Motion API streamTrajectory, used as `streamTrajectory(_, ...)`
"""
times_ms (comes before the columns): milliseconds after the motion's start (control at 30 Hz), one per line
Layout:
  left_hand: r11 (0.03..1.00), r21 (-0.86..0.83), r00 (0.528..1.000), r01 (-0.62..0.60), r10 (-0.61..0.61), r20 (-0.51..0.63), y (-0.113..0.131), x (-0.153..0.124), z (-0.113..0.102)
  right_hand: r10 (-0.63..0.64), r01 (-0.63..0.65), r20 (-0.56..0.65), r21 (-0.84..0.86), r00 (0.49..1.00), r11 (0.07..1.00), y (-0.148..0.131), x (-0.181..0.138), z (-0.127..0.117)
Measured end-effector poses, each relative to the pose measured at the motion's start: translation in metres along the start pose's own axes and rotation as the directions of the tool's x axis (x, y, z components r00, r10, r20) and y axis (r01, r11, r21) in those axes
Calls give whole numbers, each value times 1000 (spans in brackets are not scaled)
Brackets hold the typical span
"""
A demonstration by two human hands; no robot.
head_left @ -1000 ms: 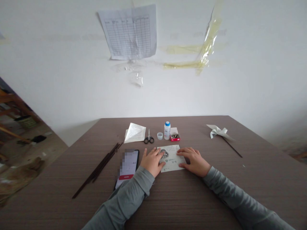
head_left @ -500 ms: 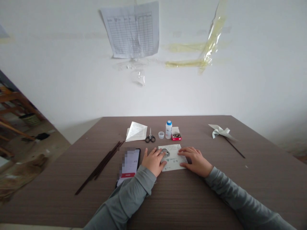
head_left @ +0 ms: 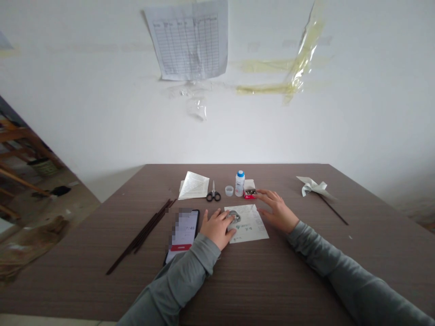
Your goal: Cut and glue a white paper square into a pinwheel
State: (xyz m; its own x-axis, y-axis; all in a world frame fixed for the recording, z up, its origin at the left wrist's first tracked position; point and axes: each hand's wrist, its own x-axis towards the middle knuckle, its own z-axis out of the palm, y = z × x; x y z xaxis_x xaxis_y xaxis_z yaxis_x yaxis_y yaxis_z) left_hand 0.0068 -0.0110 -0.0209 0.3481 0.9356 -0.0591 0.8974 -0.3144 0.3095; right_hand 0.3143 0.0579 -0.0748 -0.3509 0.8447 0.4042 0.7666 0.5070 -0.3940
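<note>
My left hand [head_left: 218,228] lies with fingers spread on the left side of a printed sheet of paper [head_left: 250,228], which is flat on the table. Fingers apart, my right hand [head_left: 277,210] is over the sheet's right edge, its fingertips close to a small red box [head_left: 249,194] of shiny metal pins. Whether they touch the box I cannot tell. Left of the box stand a white bottle [head_left: 239,184] with a blue cap and a small clear cup [head_left: 229,191]. Black-handled scissors [head_left: 213,194] lie beside the cup.
Folded paper pieces [head_left: 193,186] lie behind a phone [head_left: 183,231], near my left forearm. Several dark thin sticks [head_left: 142,233] rest at the left. A paper pinwheel [head_left: 313,186] on a stick lies at the right. A wall rises behind the table [head_left: 258,290].
My right hand has lifted off the paper's right side and reached forward towards the red box, uncovering more of the sheet. My left hand stays in place.
</note>
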Motion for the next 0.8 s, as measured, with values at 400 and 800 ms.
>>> streamTrajectory(400,999,10,997,46,-46,60,2,-3,-8,-43,52,67,-143,997,988,-8,76,18)
streamTrajectory(800,1000,23,1000,18,-18,19,-12,1,3,-10,30,120,-170,993,985,-15,93,32)
